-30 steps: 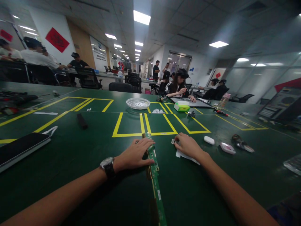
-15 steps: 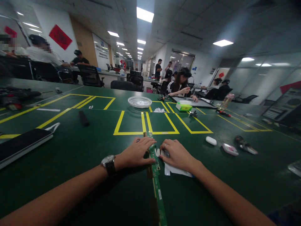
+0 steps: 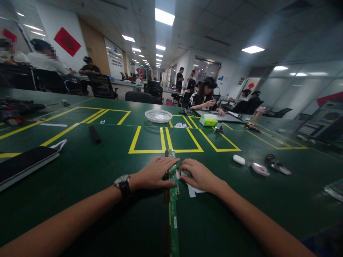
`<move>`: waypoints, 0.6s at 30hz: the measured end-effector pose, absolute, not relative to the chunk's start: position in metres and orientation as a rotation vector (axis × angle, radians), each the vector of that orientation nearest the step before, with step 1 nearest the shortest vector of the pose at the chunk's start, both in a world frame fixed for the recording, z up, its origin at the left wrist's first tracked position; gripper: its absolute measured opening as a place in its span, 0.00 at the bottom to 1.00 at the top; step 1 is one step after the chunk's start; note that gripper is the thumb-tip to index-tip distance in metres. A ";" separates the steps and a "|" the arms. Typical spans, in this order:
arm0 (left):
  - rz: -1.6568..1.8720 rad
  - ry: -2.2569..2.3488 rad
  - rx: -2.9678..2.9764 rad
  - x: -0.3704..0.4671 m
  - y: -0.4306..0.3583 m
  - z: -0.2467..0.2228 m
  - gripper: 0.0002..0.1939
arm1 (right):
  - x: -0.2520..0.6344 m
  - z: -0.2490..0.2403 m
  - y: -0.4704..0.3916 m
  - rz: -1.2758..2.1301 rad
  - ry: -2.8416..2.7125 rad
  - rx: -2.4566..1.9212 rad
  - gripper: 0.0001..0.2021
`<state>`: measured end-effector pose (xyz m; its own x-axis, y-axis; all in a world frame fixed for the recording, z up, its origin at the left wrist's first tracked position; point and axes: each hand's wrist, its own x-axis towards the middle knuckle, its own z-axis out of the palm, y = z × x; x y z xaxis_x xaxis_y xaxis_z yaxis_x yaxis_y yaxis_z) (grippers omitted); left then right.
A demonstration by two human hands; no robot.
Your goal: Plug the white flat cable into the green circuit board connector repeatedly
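Observation:
A long narrow green circuit board lies on the table, running away from me, with brownish flaps along its left edge. My left hand rests over the board's upper part, thumb and fingers apart on either side. Close by on the right, my right hand has its thumb and fingertips bent round a flat white and silvery piece at the board's right edge. A white sheet sticks out from beneath this hand.
On the green table are a white basket, a green tissue box, a white case, a black-topped device and a dark bar. A person sits across the table.
The near end of the board has swung left, so it lies straighter. My right hand has shifted slightly left with its fingers more bent, and less of the white sheet shows.

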<state>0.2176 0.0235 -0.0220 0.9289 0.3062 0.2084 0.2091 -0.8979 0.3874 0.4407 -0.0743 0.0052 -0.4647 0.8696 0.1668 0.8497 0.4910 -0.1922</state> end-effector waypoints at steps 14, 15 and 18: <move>0.722 0.583 2.320 0.219 0.028 -0.029 0.32 | 0.438 -0.002 -0.065 0.056 -2.587 -1.289 0.15; 0.761 0.606 2.299 0.220 0.029 -0.030 0.31 | 0.446 -0.005 -0.060 0.007 -2.543 -1.380 0.14; 0.842 0.680 2.249 0.221 0.031 -0.033 0.28 | 0.484 -0.015 -0.045 -0.165 -2.310 -1.750 0.13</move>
